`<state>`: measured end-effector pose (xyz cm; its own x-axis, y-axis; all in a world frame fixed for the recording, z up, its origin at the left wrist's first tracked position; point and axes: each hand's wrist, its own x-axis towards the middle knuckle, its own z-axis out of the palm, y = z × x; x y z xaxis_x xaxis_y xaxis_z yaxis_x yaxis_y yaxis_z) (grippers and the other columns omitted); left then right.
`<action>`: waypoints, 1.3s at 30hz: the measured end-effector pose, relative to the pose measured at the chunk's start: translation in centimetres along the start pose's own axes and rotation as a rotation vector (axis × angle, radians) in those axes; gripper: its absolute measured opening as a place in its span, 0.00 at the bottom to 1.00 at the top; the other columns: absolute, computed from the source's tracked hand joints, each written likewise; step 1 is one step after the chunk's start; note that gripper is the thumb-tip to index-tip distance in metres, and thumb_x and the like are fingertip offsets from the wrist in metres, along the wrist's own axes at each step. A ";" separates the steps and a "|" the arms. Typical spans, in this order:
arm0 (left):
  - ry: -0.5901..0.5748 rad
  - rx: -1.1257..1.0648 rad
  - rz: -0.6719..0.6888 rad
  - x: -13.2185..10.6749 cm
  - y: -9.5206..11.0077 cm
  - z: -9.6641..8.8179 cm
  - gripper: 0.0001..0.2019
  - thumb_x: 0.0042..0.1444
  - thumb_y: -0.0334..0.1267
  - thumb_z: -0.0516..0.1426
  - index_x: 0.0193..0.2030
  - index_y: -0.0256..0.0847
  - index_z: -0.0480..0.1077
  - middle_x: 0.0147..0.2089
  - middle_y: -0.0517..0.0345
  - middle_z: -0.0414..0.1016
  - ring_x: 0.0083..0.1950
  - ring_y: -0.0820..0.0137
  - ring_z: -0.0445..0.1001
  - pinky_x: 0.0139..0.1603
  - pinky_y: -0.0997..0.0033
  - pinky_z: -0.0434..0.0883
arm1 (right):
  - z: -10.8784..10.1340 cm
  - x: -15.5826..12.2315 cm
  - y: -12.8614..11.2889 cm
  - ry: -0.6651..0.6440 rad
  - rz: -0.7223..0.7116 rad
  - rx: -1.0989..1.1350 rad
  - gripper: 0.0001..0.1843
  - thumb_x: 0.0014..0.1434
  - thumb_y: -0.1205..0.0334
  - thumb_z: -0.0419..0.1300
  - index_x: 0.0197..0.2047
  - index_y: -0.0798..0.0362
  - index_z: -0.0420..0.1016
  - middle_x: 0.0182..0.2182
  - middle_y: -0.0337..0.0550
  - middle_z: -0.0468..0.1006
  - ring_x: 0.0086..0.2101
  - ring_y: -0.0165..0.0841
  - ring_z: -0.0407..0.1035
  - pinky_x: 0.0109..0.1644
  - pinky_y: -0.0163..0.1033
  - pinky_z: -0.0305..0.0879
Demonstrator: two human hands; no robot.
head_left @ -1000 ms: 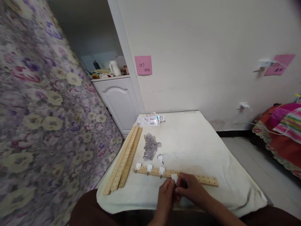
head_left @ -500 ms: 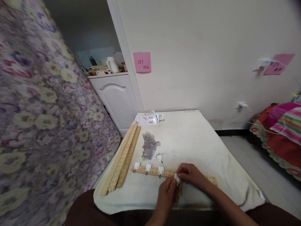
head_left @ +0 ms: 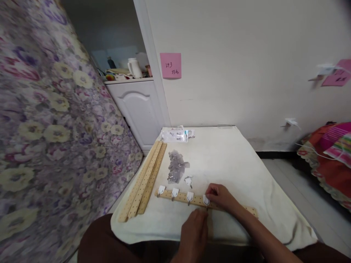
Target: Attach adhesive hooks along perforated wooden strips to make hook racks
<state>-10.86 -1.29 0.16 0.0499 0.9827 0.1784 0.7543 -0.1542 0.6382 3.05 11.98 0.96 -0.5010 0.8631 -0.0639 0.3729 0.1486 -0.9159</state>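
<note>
A perforated wooden strip point(head_left: 197, 199) lies across the near part of the table, with several white hooks point(head_left: 174, 193) set along its upper edge. My right hand point(head_left: 221, 195) has its thumb and fingers closed at the side of the rightmost white hook point(head_left: 206, 199). Just below that hook is my left hand point(head_left: 194, 230), its fingers curled together; whatever they may hold is hidden. One loose white hook point(head_left: 188, 181) rests on the cloth beyond the strip. Behind it, several grey clear-backed hooks point(head_left: 176, 167) are spread in a cluster.
More perforated wooden strips point(head_left: 145, 182) lie side by side along the table's left edge. Clear packaging point(head_left: 174, 136) sits at the far left corner. A pale cloth point(head_left: 225, 157) covers the table. A floral curtain point(head_left: 63, 128) hangs at the left, and a wall point(head_left: 233, 73) stands behind.
My left hand has drawn slightly down and away from the rightmost hook, which now sits upright on the strip. My right hand stays beside that hook. The view has shifted slightly.
</note>
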 end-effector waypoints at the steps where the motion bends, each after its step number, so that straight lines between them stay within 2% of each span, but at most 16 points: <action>1: -0.003 0.022 0.013 0.0 -0.1 0.0 0.11 0.59 0.33 0.46 0.42 0.44 0.68 0.39 0.54 0.72 0.41 0.66 0.70 0.40 0.69 0.67 | 0.0 0.0 0.1 0.006 0.002 -0.010 0.03 0.46 0.67 0.57 0.25 0.56 0.72 0.20 0.36 0.72 0.23 0.27 0.63 0.27 0.31 0.55; 6: -0.019 0.063 0.030 0.0 -0.3 0.0 0.12 0.59 0.31 0.45 0.45 0.43 0.66 0.41 0.53 0.72 0.43 0.65 0.70 0.42 0.67 0.69 | 0.1 0.1 0.7 0.013 0.013 -0.054 0.04 0.46 0.66 0.57 0.25 0.56 0.72 0.21 0.37 0.73 0.24 0.28 0.63 0.28 0.31 0.56; 14: 0.031 -0.042 0.017 -0.1 -1.0 0.6 0.17 0.60 0.31 0.45 0.55 0.41 0.61 0.48 0.50 0.71 0.49 0.65 0.70 0.51 0.61 0.70 | 0.0 0.1 0.7 0.004 0.026 -0.083 0.04 0.46 0.65 0.57 0.25 0.55 0.72 0.21 0.37 0.73 0.25 0.28 0.64 0.28 0.31 0.56; 19: 0.045 -0.002 0.059 -0.2 -1.6 1.1 0.23 0.59 0.30 0.45 0.61 0.42 0.56 0.52 0.47 0.70 0.53 0.64 0.69 0.53 0.59 0.70 | 0.0 0.0 0.6 0.013 0.038 -0.066 0.03 0.45 0.66 0.57 0.23 0.55 0.71 0.19 0.36 0.72 0.23 0.27 0.63 0.26 0.31 0.54; 25: 0.041 0.034 0.078 -0.1 -1.6 1.1 0.23 0.59 0.29 0.45 0.62 0.42 0.57 0.55 0.46 0.69 0.55 0.62 0.68 0.54 0.58 0.69 | 0.0 0.1 0.5 -0.002 0.038 -0.046 0.03 0.45 0.67 0.57 0.23 0.55 0.71 0.19 0.35 0.71 0.23 0.27 0.62 0.26 0.30 0.55; 30: 0.038 0.061 0.052 -0.1 -1.2 0.9 0.22 0.58 0.30 0.46 0.60 0.43 0.60 0.53 0.46 0.71 0.52 0.61 0.71 0.51 0.58 0.71 | 0.1 0.1 0.7 0.002 0.037 -0.064 0.03 0.45 0.66 0.57 0.23 0.55 0.71 0.19 0.36 0.71 0.23 0.28 0.63 0.26 0.31 0.55; 39: 0.059 0.082 0.094 -0.2 -1.4 1.0 0.23 0.58 0.29 0.46 0.61 0.42 0.57 0.53 0.46 0.70 0.53 0.62 0.69 0.52 0.58 0.71 | 0.2 0.0 0.8 0.018 0.017 -0.099 0.04 0.46 0.66 0.56 0.23 0.55 0.71 0.20 0.36 0.72 0.24 0.28 0.63 0.27 0.31 0.55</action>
<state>-11.28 -1.21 -1.54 0.0860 0.9562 0.2798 0.7989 -0.2340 0.5540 3.17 12.00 0.11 -0.4804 0.8741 -0.0716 0.4574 0.1801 -0.8708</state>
